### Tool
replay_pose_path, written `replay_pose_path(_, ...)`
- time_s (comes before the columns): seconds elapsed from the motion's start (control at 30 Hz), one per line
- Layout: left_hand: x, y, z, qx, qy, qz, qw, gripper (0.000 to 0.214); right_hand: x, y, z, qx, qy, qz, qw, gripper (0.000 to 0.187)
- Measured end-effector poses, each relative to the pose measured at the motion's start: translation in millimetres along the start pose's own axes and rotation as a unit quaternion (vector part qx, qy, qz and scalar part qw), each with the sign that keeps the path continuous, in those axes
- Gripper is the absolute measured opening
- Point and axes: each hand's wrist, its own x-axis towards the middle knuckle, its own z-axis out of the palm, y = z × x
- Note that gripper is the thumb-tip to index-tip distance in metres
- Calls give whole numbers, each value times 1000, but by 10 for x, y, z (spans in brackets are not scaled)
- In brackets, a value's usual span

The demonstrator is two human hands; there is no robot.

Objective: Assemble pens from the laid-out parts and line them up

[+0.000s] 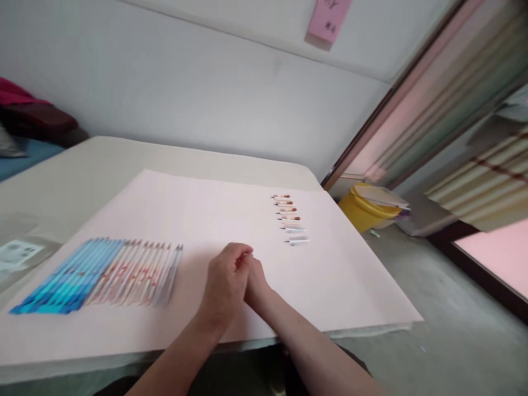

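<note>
My left hand (225, 278) and my right hand (256, 273) are closed and pressed together over the white sheet (223, 212). What lies between them, if anything, is hidden. To the left of my hands is a slanted row of blue pens (72, 275). Beside it, white pens with red marks (132, 272) lie side by side, closest to my left hand. Past my right hand, several short pen-like pieces with dark tips (290, 219) form a column; some have brown ends, others are plain white.
The white sheet covers much of the pale table (177, 154), which meets a white wall (198, 82). A clear plastic bag with a label (20, 253) lies at the left edge. On the floor at right stands a yellow bucket (363, 209), near curtains (487, 181).
</note>
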Motion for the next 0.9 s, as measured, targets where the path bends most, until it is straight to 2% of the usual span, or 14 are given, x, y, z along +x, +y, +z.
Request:
replay_pose_path(0.1, 16, -40, -12, -6, -10, -30, 999, 16, -68, 471, -194, -51, 43, 40, 997, 22)
replay_pose_path(0.2, 16, -71, 31, -13, -11, -55, 998, 16, -118, 969, -409, -111, 59, 99, 987, 23)
replay_pose_path(0.33, 22, -83, 124, -5, -33, -72, 997, 16, -126, 1532, -617, -160, 47, 208, 964, 32)
replay_pose_path(0.4, 26, -89, 162, 9, -46, -74, 996, 16, -119, 1694, -649, -168, 38, 227, 959, 34)
replay_pose_path(0.5, 27, -104, 195, 32, -64, -79, 994, 16, -101, 1784, -621, -167, 23, 221, 961, 34)
replay_pose_path(0.7, 5, -120, 210, 48, -87, -88, 991, 17, -56, 1802, -526, -165, 12, 223, 961, 30)
replay_pose_path(0.9, 9, -144, 225, 22, -108, -141, 984, 18, -26, 1815, -538, -168, -1, 236, 957, 25)
